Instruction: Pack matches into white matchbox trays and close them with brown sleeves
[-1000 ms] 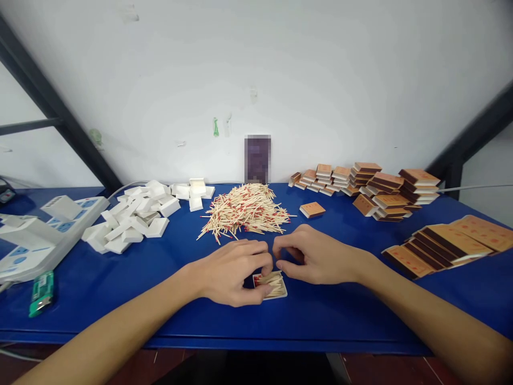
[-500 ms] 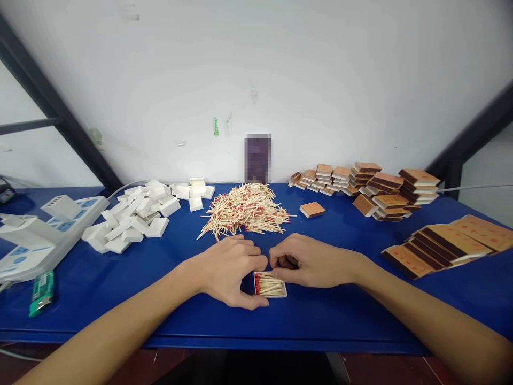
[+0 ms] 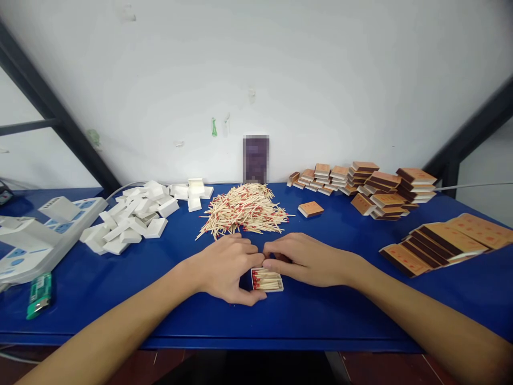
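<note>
The right hand has slid left along the upper edge of the small white tray, its thumb tip now close by the index finger of the left hand. A second ago the left fingers covered part of the tray; now its matches lie open to view, so the hands appear to bracket the tray rather than reach into it.

The left grip is parted, thumb at the tray's lower edge and index by the upper; whether it presses is unclear. The right grip is nearly closed, and I cannot tell whether it pinches anything.

The tray sits on the blue table, just below the frame's centre. It looks well filled, the red heads toward its left end, the pale sticks roughly parallel.
</note>
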`<action>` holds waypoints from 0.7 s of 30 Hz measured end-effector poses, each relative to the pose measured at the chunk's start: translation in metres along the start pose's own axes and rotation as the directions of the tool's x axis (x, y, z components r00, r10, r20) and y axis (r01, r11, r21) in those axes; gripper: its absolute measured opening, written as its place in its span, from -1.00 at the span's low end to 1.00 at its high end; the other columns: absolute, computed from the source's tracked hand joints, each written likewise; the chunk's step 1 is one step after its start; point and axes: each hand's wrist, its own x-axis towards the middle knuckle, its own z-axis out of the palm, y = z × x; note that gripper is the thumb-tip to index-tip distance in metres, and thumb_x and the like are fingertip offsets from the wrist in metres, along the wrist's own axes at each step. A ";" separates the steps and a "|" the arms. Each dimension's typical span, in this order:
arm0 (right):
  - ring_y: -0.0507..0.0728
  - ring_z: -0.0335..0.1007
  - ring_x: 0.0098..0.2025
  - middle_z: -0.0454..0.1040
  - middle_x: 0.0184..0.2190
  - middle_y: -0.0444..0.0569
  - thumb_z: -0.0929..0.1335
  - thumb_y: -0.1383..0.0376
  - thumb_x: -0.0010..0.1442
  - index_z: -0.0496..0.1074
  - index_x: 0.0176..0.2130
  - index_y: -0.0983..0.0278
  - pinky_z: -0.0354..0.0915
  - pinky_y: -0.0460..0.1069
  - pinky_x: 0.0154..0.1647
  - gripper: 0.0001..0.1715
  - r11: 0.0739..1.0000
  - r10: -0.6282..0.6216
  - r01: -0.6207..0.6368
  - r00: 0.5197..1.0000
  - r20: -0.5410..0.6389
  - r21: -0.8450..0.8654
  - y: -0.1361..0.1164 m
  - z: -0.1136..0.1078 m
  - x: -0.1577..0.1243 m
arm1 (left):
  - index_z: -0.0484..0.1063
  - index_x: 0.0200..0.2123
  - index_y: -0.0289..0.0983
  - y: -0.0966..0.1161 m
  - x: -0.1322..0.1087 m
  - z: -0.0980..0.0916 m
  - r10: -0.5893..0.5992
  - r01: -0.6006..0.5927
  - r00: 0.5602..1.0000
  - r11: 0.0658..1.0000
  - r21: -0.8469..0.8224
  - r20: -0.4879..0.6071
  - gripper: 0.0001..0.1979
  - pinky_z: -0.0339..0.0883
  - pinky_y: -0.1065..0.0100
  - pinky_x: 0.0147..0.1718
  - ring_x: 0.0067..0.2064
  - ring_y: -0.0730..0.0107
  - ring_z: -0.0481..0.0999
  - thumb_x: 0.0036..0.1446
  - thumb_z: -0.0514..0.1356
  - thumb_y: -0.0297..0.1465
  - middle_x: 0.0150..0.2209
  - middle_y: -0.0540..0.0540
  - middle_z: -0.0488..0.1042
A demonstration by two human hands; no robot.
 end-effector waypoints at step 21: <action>0.05 0.28 -0.38 0.42 -0.41 -0.10 0.20 0.34 0.32 0.38 -0.26 0.28 0.13 -0.05 -0.33 -0.81 0.997 0.033 -0.044 0.983 -0.182 -0.056 0.018 0.008 0.007 | 0.31 -0.43 -0.25 -0.004 -0.003 -0.006 -0.010 0.008 0.999 0.999 0.046 0.032 -0.59 0.20 0.26 -0.37 -0.43 0.30 0.40 0.05 0.20 0.00 -0.49 -0.02 0.39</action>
